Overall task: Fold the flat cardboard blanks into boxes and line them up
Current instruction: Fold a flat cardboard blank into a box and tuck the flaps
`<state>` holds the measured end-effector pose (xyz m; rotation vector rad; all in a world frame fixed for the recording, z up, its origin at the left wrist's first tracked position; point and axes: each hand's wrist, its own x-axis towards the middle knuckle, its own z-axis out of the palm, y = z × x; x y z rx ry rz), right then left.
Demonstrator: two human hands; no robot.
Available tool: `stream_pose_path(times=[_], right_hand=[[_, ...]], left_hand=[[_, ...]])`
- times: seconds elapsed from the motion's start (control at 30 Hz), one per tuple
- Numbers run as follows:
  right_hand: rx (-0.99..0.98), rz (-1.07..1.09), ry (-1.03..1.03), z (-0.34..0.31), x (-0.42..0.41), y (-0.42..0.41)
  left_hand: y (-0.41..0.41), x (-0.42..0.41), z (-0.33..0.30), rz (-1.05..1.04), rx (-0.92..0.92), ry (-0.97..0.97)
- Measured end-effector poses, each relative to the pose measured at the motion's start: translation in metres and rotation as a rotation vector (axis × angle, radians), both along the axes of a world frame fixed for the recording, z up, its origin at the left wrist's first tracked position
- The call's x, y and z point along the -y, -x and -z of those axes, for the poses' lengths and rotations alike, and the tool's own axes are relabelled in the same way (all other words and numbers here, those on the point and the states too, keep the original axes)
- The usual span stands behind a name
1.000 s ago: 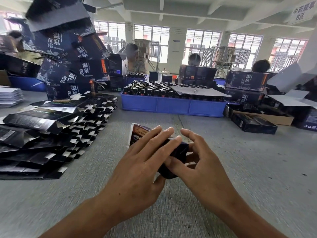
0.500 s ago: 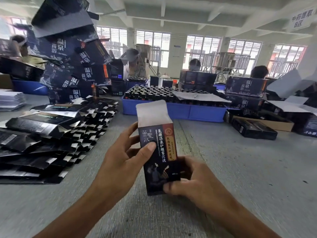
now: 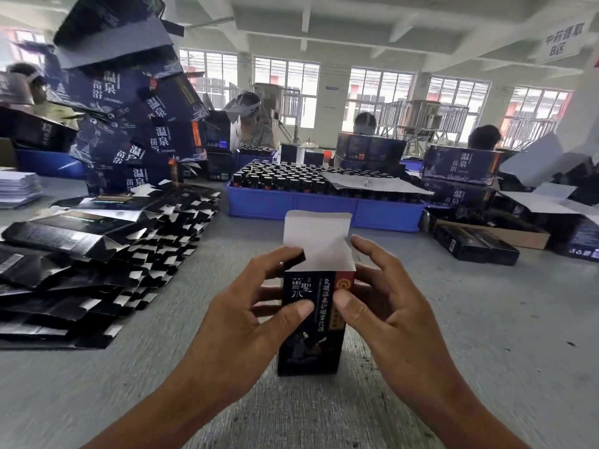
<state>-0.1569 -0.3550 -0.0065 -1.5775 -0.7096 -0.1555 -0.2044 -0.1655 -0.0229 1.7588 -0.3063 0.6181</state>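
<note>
Head view shows your two hands on a dark box (image 3: 309, 322) that stands upright on the grey bench (image 3: 486, 335), near the front edge and about midway along it. Your left hand (image 3: 246, 322) grips the box from its left side: the thumb presses the printed front face and the fingers curl round toward the back, with one fingertip on the small dark side flap at the top. Your right hand (image 3: 385, 306) grips from the right side, thumb on the front face beside the red-and-gold strip, fingers bent round the right wall. Both thumbs sit close together on the front, not quite touching. The box top is open, and its white lid flap (image 3: 316, 236) stands straight up behind the opening.

At the bench's left edge lies a fanned pile of flat blanks (image 3: 97, 254), black with white tabs showing, well apart from the box. Behind that pile, toward the far left corner, rises a leaning heap of large dark cartons (image 3: 136, 118). Along the far edge sits a blue tray (image 3: 324, 205) packed with dark bottles (image 3: 285, 176), partly covered by a white sheet (image 3: 366, 186). Toward the right edge lie a brown cardboard tray (image 3: 518, 233) and a black packet (image 3: 473, 244) just beside it. Other people are seated beyond the far edge.
</note>
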Motion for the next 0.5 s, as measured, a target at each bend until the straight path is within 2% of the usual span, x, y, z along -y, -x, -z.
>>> stream_pose_path(times=[0.2,0.5], right_hand=[[0.057,-0.033,0.032,-0.003,0.0,0.005],[0.131,0.021,-0.022,-0.007,-0.003,0.008]], left_hand=[[0.001,-0.001,-0.001,0.032,-0.01,0.035],[0.004,0.005,-0.01,-0.084,0.155,-0.026]])
